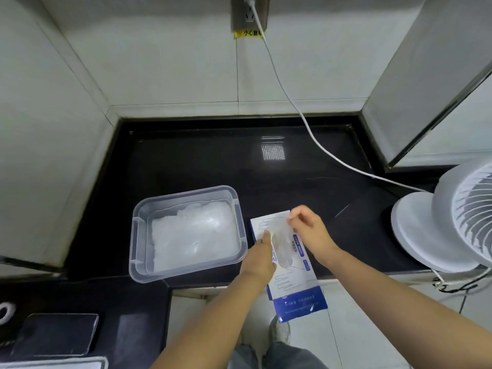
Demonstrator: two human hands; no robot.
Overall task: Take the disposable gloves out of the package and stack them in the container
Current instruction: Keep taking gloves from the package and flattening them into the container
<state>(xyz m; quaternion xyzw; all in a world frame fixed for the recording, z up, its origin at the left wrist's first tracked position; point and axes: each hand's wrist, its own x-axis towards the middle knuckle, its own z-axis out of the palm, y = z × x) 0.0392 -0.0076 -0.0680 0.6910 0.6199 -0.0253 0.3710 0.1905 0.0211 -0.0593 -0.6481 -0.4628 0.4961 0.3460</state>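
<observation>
Glove: one thin clear glove (279, 235), drawn partly up from the package (298, 286) and lying over its top face, spanned between the two hands.
Right hand: right hand (310, 230) pinches the glove's far right edge between thumb and forefinger; the other fingers are loosely curled.
Left hand: left hand (262, 253) has its fingertips on the glove's left edge; pinch or plain press cannot be told.
Package: flat white-and-blue box on the counter's front edge, blue end overhanging toward the person.
Container: clear rectangular container (186, 191), just left of the package.
Stack: pile of clear gloves (194, 235) covering the container floor.
Counter: black glossy counter (213, 161).
Surroundings: white fan (452, 222) at the right; white cable (292, 102) from the wall socket (249, 12) toward the fan; dark phone (56, 332) at lower left.
</observation>
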